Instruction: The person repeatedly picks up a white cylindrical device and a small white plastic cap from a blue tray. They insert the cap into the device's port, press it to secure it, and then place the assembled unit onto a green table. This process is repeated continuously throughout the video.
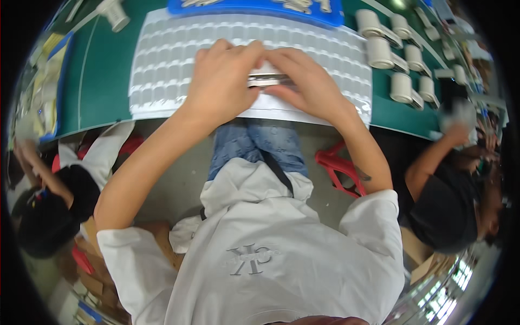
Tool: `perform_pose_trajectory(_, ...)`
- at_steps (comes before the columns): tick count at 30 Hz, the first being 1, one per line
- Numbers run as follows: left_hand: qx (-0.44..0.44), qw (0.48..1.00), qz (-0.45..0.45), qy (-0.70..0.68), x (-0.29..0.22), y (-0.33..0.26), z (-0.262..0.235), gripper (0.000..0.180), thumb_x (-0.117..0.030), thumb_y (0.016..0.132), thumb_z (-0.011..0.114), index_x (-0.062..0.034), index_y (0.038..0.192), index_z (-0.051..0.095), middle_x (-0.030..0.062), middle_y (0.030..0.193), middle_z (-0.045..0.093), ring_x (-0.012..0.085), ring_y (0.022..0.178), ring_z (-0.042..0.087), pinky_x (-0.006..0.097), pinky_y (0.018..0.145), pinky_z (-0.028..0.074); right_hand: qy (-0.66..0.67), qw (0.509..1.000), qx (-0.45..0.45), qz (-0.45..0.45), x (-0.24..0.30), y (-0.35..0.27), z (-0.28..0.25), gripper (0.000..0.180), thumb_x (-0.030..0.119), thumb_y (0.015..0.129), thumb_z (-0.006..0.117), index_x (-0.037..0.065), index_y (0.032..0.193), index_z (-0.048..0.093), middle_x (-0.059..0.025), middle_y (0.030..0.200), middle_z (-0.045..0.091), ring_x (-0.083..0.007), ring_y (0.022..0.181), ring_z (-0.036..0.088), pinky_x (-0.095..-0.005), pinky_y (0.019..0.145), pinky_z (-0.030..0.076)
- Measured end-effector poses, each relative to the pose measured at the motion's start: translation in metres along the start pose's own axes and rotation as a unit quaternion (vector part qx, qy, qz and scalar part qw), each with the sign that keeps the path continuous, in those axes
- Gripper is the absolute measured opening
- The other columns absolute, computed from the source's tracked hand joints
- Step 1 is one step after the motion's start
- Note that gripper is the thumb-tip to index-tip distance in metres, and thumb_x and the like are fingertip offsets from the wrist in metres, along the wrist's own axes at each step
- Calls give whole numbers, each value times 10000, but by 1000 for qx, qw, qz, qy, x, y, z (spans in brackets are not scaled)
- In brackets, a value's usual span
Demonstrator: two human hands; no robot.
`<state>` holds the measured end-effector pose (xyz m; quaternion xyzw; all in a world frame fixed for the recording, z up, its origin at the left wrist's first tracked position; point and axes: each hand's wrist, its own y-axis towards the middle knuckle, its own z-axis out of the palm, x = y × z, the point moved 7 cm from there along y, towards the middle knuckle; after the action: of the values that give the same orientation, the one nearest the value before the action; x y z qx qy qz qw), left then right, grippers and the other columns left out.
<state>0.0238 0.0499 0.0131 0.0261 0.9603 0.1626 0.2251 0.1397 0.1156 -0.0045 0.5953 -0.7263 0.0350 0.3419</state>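
My left hand (223, 81) and my right hand (309, 81) meet over the table, fingers curled around one small part (267, 80) with a white body and a shiny metal edge. Much of that part is covered by my fingers, so its exact kind does not show. Beneath both hands lies a broad white sheet (162, 60) with rows of grey rounded rectangles, like a sheet of labels or pads.
A blue tray (271, 12) of off-white parts stands at the far edge. Several white cylindrical pieces with arms (380, 53) stand on the green table (103, 70) to the right. Another blue tray (64, 81) lies left. Co-workers sit on both sides; a red stool (340, 168) is below the table.
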Motion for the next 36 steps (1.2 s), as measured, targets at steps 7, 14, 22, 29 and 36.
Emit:
perform_pose_trajectory(7,-10,999,-32,-10,4,-1,1,396,-204,634,849,-115,933,606,18,852,662,265,836,585,396,734,458,84,992,-31,86,-12,0,0,490,185,754,769,65,1205,620,-112,1122,640,-303,1018,607,-376,861,502)
perform_pose_trajectory(14,-2,995,-94,-33,6,3,1,402,-221,616,865,-102,919,630,23,876,684,256,819,583,381,743,478,124,983,-22,137,-20,3,1,477,209,731,785,42,1155,644,-127,1084,650,-304,995,622,-377,862,501)
perform_pose_trajectory(22,6,998,-62,-7,7,7,3,436,-199,642,837,-104,1023,647,45,959,704,280,859,598,385,784,503,32,999,-17,25,-16,3,0,504,188,784,732,71,1251,582,-132,1115,612,-328,1018,583,-393,873,484)
perform_pose_trajectory(29,76,994,-63,53,8,14,3,463,-227,636,825,-85,1050,675,95,963,709,310,868,620,409,788,510,79,995,8,58,-17,8,-2,478,202,795,725,39,1223,589,-142,1082,617,-341,1043,573,-412,912,465)
perform_pose_trajectory(36,68,994,-74,38,10,13,6,409,-237,632,813,-72,992,710,134,892,711,340,840,630,425,773,515,80,994,-4,79,-18,5,2,490,224,779,737,48,1216,600,-142,1095,622,-337,1028,579,-408,898,468)
